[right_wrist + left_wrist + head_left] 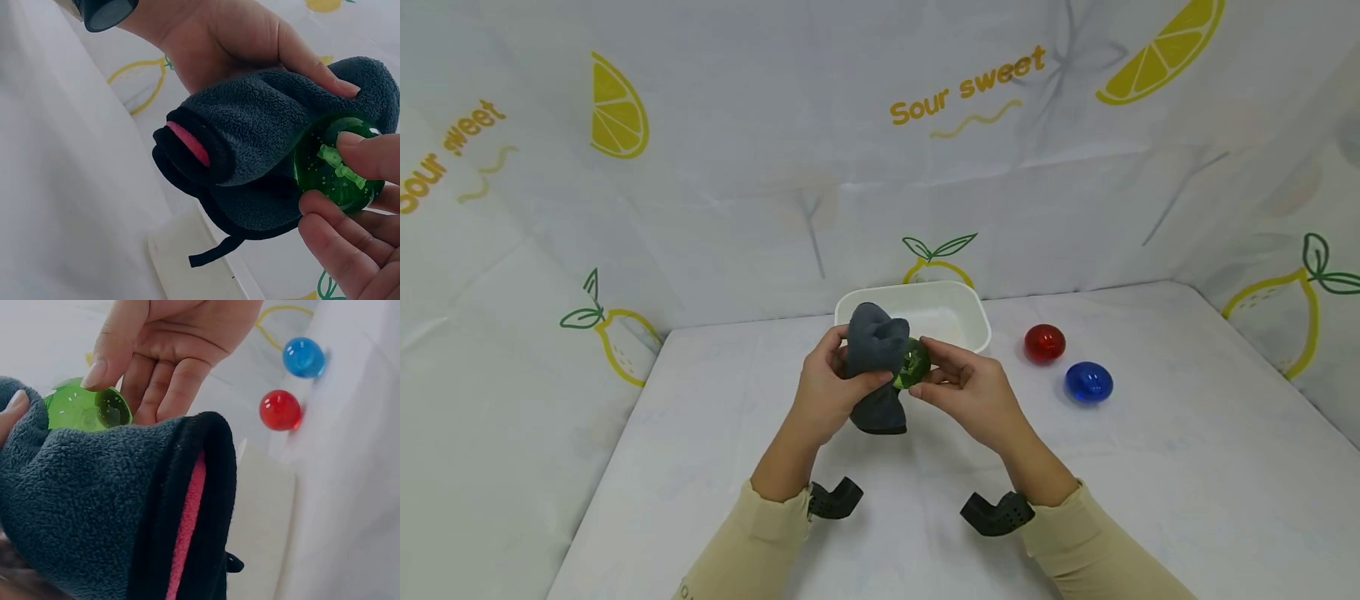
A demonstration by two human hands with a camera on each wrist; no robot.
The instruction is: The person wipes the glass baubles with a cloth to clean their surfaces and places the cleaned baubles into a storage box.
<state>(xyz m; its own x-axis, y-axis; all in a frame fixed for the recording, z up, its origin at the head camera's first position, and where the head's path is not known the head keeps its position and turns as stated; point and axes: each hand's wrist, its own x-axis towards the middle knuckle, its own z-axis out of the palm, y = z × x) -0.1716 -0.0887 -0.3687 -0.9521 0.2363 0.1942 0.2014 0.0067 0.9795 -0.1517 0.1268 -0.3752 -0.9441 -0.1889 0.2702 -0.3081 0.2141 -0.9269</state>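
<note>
A dark grey fleecy cloth point(874, 342) with black edging, a hanging loop and a pink inner side is bunched in my left hand point(827, 387); the thumb lies across its front. Against the cloth sits a clear green ball point(914, 364), with a small bright green figure inside, seen best in the right wrist view point(340, 165). Thumb and fingers of my right hand point(973, 392) pinch this ball from the right. Part of the ball is hidden by the cloth and fingertips.
Behind the hands stands a white rectangular tray point(951, 310). To its right, a red ball point(1044, 343) and a blue ball point(1088, 382) lie on the white-covered table point(1187, 467). A lemon-print sheet point(737, 167) hangs behind and at the sides.
</note>
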